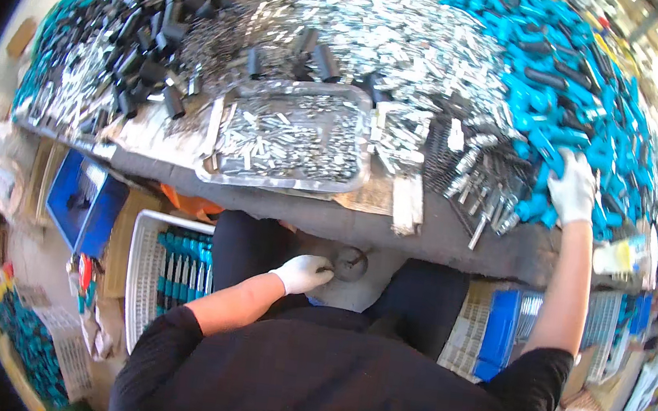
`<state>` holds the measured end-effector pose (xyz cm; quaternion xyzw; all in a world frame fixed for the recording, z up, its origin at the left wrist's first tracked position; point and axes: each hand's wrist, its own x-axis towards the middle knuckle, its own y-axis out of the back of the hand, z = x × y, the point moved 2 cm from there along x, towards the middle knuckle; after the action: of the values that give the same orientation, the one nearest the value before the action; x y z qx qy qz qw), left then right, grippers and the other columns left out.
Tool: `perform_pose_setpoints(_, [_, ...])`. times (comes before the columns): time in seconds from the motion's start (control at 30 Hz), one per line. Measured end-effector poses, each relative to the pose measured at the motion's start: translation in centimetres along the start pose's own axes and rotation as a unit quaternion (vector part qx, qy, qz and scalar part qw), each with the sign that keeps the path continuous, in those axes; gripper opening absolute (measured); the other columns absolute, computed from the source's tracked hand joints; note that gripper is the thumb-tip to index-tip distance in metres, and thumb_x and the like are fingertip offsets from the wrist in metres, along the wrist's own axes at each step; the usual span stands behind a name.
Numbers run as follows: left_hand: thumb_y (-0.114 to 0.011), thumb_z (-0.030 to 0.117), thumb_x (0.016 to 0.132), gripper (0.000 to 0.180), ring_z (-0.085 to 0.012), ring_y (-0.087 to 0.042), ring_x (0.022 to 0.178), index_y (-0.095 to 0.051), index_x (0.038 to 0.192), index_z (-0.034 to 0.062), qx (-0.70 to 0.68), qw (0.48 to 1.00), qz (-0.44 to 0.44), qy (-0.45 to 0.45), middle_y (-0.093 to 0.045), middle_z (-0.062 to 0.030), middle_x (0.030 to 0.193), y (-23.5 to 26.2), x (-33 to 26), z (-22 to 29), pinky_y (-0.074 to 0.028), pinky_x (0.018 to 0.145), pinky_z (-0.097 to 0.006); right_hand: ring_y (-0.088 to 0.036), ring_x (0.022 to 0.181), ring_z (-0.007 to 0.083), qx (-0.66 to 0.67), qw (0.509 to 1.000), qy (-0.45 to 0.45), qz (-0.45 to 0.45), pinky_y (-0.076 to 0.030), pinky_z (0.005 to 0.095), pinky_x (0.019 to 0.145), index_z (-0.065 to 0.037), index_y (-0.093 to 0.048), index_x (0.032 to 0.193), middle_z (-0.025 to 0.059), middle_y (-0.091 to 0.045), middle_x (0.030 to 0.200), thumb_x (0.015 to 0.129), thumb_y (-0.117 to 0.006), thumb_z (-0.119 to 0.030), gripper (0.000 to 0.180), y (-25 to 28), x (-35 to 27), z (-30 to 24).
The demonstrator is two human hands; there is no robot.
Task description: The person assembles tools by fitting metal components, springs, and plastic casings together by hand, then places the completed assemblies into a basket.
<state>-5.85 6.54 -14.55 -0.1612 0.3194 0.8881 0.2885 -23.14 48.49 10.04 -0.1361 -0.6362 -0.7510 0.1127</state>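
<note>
My right hand (573,189), in a white glove, reaches to the right side of the bench, into a heap of teal plastic handles (534,75). Its fingers are closed around one teal handle (545,149) at the near edge of the heap. Low over my lap is my left hand (302,274), gloved too, with its fingers curled together. Something small and dark shows at its fingertips, too little to name. Dark springs and metal shafts (485,192) lie left of my right hand.
A clear plastic tray (281,180) of small metal pieces stands at the bench's front edge. Black tubes (158,32) lie at the left, and loose silver parts (382,25) cover the middle. A white crate (138,281) of teal-handled tools and blue bins (500,326) stand below.
</note>
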Motion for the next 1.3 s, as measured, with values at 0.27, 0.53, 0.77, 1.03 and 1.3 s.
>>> perform_pose_setpoints(0.27, [-0.055,0.037,0.088,0.042,-0.0352,-0.061,0.101,-0.063,0.113,0.0044,-0.030,0.995,-0.073,-0.066,-0.064,-0.0201,0.109,0.8,0.2,1.9,-0.046,0.089,-0.040,-0.057,0.106,0.0324,0.113,0.992,0.064,0.004,-0.046,0.0391,0.093,-0.005,-0.062,0.110,0.0159,-0.058,0.114,0.075,-0.070,-0.017,0.038,2.8,2.6,-4.2])
perform_pose_setpoints(0.53, [-0.052,0.040,0.085,0.047,-0.0356,-0.058,0.111,-0.063,0.116,0.0062,0.086,0.963,-0.197,-0.163,-0.063,-0.0192,0.117,0.1,4.7,4.2,-0.044,0.094,-0.043,-0.059,0.097,0.0343,0.139,0.938,0.316,0.013,-0.047,0.0395,0.085,-0.009,-0.065,0.102,0.0136,-0.061,0.100,0.082,-0.063,-0.026,0.026,5.7,16.3,-24.7])
perform_pose_setpoints(0.77, [-0.055,0.040,0.085,0.052,-0.0352,-0.057,0.113,-0.060,0.119,0.0017,0.037,0.955,-0.256,-0.148,-0.060,-0.0217,0.120,-5.6,8.2,0.7,-0.042,0.098,-0.042,-0.062,0.098,0.0335,0.055,0.914,0.400,-0.043,-0.048,0.0407,0.086,-0.012,-0.067,0.103,0.0186,-0.064,0.102,0.081,-0.056,-0.023,0.027,1.6,25.0,-42.5])
perform_pose_setpoints(1.03, [-0.054,0.045,0.086,0.057,-0.0345,-0.056,0.114,-0.058,0.123,0.0027,-0.090,0.959,-0.212,-0.167,-0.059,-0.0206,0.123,-0.9,13.1,-2.7,-0.041,0.099,-0.041,-0.063,0.098,0.0351,0.036,0.933,0.353,-0.052,-0.050,0.0422,0.086,-0.006,-0.066,0.106,0.0204,-0.065,0.107,0.081,-0.054,-0.017,0.029,-5.4,31.2,-52.7])
perform_pose_setpoints(1.3, [-0.051,0.049,0.086,0.061,-0.0335,-0.055,0.116,-0.056,0.125,0.0031,-0.143,0.958,-0.206,-0.137,-0.058,-0.0204,0.125,1.3,13.1,-3.1,-0.039,0.100,-0.040,-0.064,0.099,0.0310,0.266,0.921,0.254,-0.131,-0.050,0.0360,0.088,-0.005,-0.065,0.108,0.0185,-0.064,0.108,0.081,-0.063,-0.025,0.034,-5.3,35.9,-51.3])
